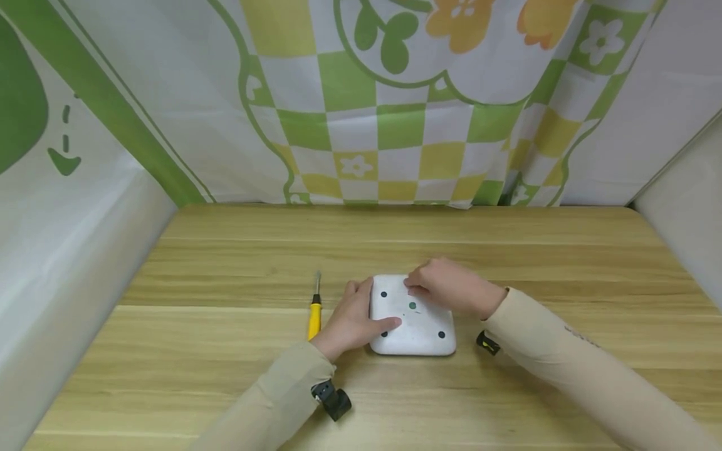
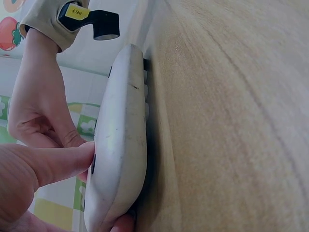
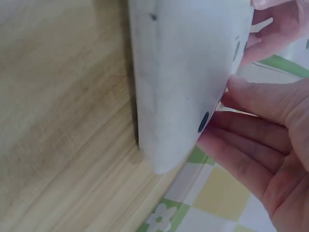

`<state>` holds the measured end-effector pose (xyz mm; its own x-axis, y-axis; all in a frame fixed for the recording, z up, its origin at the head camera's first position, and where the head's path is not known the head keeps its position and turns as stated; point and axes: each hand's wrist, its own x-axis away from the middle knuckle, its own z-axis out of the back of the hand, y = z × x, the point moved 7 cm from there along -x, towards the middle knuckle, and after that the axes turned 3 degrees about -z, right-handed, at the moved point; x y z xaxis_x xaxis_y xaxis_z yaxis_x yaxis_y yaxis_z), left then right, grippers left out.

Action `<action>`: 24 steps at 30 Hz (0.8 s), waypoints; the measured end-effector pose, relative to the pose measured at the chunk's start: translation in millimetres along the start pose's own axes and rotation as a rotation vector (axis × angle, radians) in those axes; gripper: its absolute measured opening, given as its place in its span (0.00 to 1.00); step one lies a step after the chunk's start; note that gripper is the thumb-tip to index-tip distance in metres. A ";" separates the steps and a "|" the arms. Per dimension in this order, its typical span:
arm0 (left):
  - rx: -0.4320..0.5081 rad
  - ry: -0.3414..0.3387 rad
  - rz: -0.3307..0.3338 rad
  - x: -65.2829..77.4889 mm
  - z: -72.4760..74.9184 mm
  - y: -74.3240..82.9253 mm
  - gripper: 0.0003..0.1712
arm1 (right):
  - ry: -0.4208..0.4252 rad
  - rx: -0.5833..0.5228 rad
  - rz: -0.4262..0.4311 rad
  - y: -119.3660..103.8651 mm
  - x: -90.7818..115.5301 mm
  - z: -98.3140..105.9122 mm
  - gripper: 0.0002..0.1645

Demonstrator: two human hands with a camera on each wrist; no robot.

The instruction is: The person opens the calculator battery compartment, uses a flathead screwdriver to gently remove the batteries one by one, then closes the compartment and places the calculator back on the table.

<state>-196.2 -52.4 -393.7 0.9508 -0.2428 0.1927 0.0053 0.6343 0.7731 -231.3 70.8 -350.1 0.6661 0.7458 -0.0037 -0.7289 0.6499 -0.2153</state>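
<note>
A white, square device with rounded corners (image 1: 412, 341) lies on the table, its dark round spots and a small green centre spot facing up. Small pale bumps (image 2: 146, 92) show along its underside in the left wrist view. My left hand (image 1: 352, 318) grips its left side, thumb on the upper face and fingers round the edge. Over the far right part, my right hand (image 1: 448, 285) touches the upper face with its fingertips. In the right wrist view, thumb and fingers of the right hand (image 3: 270, 130) rest apart near a dark spot (image 3: 203, 122).
Left of the device lies a screwdriver (image 1: 314, 316) with a yellow handle, its tip pointing away. The wooden table (image 1: 214, 351) ends at a checkered curtain (image 1: 395, 125) behind. Black wrist cameras (image 1: 333, 401) sit on both sleeves.
</note>
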 end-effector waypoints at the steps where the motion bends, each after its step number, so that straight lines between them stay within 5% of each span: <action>1: -0.003 0.001 -0.001 -0.2 0.1 0.2 0.51 | -0.003 0.037 0.018 -1.4 0.1 -1.0 0.07; 6: -0.017 0.002 -0.008 -0.9 -0.1 0.4 0.50 | -0.027 0.180 0.065 -7.2 2.5 -6.1 0.08; 14: -0.016 0.002 -0.006 -0.9 0.0 0.9 0.50 | -0.046 0.255 0.066 -10.3 4.8 -9.9 0.08; 24: -0.010 0.003 0.004 -0.3 -0.6 0.8 0.49 | -0.041 0.024 0.022 -0.7 3.2 -1.8 0.12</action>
<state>-196.4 -51.4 -393.5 0.9516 -0.2383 0.1942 0.0046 0.6426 0.7662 -228.3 72.4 -351.7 0.6435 0.7648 0.0322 -0.7470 0.6365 -0.1921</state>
